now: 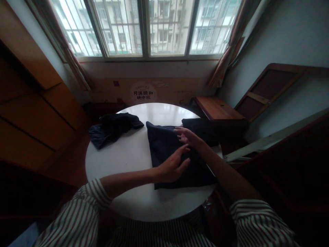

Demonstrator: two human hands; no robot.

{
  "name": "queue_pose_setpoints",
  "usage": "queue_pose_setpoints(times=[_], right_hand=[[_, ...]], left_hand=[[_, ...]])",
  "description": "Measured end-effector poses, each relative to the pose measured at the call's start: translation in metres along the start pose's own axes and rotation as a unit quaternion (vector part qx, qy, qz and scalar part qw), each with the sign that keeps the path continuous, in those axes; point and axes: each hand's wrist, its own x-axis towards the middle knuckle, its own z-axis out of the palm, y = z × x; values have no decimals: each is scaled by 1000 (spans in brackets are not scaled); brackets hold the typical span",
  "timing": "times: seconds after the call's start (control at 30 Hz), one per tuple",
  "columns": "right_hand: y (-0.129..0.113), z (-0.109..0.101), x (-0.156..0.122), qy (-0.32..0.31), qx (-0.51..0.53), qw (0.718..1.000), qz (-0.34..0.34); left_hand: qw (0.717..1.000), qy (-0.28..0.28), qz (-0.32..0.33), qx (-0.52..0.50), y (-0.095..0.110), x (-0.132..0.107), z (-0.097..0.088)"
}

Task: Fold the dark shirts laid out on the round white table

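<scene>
A dark navy piece of cloth, seemingly a garment point(164, 147), lies spread out on the white round table point(115, 168), right of the middle. My left hand point(172, 166) is over its centre, fingers apart and holding nothing. Just beyond it, my right hand point(189, 137) hovers over or rests on the upper part of the cloth with its fingers loosely spread; whether it touches cannot be made out. A second dark garment point(115, 127) lies crumpled at the table's far left. Another dark folded cloth point(200, 128) sits at the far right, partly behind my right hand.
Behind the table a wooden side table point(218, 107) stands by the right wall. A printed cardboard panel point(164, 89) leans below the barred window point(144, 27). Wooden cabinets point(33, 113) line the left side. A wooden frame point(267, 89) leans against the right wall.
</scene>
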Motion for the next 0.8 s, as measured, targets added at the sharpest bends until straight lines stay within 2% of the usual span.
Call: queue_pose_setpoints(times=[0.03,0.1,0.2,0.27,0.33,0.4,0.47,0.53,0.63,0.8], right_hand=[[4,-1,5,1,14,1000,12],[9,1,15,1,25,999,29],[7,13,28,-18,22,998,59],[4,23,35,-41,1,995,88],[-1,34,41,-57,-28,993,102],[-6,42,45,-62,-44,993,86],[-14,42,46,-53,-33,997,36],[-22,32,44,-44,-25,998,-32],[-30,-1,38,-9,-60,991,-122],[-17,-59,18,108,-255,945,-173]], left_hand=[[996,-33,24,83,2,-15,2],[970,-78,51,226,3,-42,3],[919,-101,23,380,-8,-66,3],[891,-111,-8,440,-18,-72,4],[871,-121,-9,477,-26,-74,6],[857,-127,22,500,-29,-74,5],[850,-111,69,510,-26,-74,3],[848,-78,119,511,-20,-73,1],[831,-63,177,523,-11,-69,3],[787,-139,206,565,-10,-59,20]])
